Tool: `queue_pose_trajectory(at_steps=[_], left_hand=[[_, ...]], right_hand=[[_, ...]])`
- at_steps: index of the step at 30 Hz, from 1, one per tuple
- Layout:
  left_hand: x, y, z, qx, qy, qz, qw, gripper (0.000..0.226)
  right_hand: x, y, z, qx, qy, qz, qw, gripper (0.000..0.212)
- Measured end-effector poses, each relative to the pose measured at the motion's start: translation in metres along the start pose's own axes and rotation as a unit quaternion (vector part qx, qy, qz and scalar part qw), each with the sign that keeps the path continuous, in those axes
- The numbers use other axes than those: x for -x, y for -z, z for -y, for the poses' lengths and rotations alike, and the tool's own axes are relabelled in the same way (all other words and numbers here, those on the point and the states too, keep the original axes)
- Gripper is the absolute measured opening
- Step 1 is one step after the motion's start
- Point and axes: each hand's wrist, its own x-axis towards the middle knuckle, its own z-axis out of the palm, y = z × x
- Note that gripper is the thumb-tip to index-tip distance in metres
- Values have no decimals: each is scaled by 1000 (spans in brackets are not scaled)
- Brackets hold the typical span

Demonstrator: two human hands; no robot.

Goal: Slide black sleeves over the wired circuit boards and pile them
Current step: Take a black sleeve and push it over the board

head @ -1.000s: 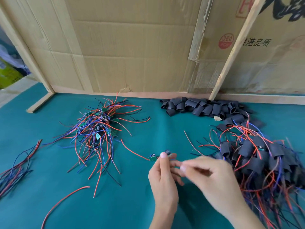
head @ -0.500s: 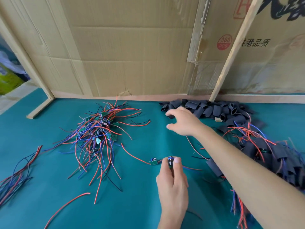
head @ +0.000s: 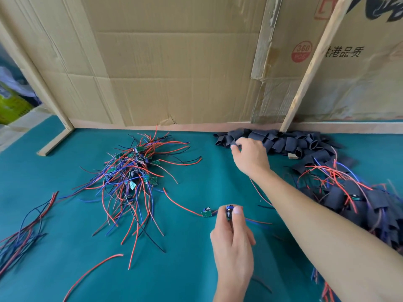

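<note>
My left hand (head: 233, 240) pinches a small wired circuit board (head: 229, 211) between thumb and fingers; a second green board (head: 206, 213) on a red wire lies just left of it on the cloth. My right hand (head: 248, 156) reaches across to the heap of empty black sleeves (head: 283, 142) by the back wall, its fingertips curled on one sleeve at the heap's left end. A tangle of bare wired boards (head: 133, 171) lies at centre left. Sleeved boards are piled at the right (head: 353, 203), partly hidden by my right forearm.
The green cloth table (head: 65, 214) is bounded by a cardboard wall (head: 174, 73) with a slanted wooden batten (head: 311, 66). Loose red, blue and black wires lie at the left edge (head: 24, 227), and a single red wire (head: 91, 273) lies near the front.
My right hand left the board in my left hand and stretched back to the black sleeve heap, where its fingers now close on a sleeve. My left hand kept its hold, barely moving.
</note>
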Motion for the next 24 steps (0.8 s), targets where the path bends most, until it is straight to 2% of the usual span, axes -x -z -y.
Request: queue_pose_trajectory(at_steps=[4, 8, 12, 15, 19, 24], left_hand=[[-1, -1, -2, 10, -12, -10, 1000, 25], [-1, 0, 0, 30, -2, 1, 1000, 25], [0, 1, -1, 33, 5, 25, 999, 16], [1, 2, -3, 30, 15, 39, 999, 23], [0, 2, -1, 16, 12, 38, 999, 23], [1, 1, -2, 18, 14, 46, 999, 23]], right_hand=[[44, 41, 1, -162, -6, -19, 987, 24], [116, 66, -4, -305, -45, 51, 950, 13], [149, 65, -7, -482, -90, 115, 864, 15], [157, 64, -15, -531, -75, 132, 834, 29], [160, 69, -24, -580, -64, 175, 793, 15], [156, 71, -33, -616, -79, 95, 778, 28]])
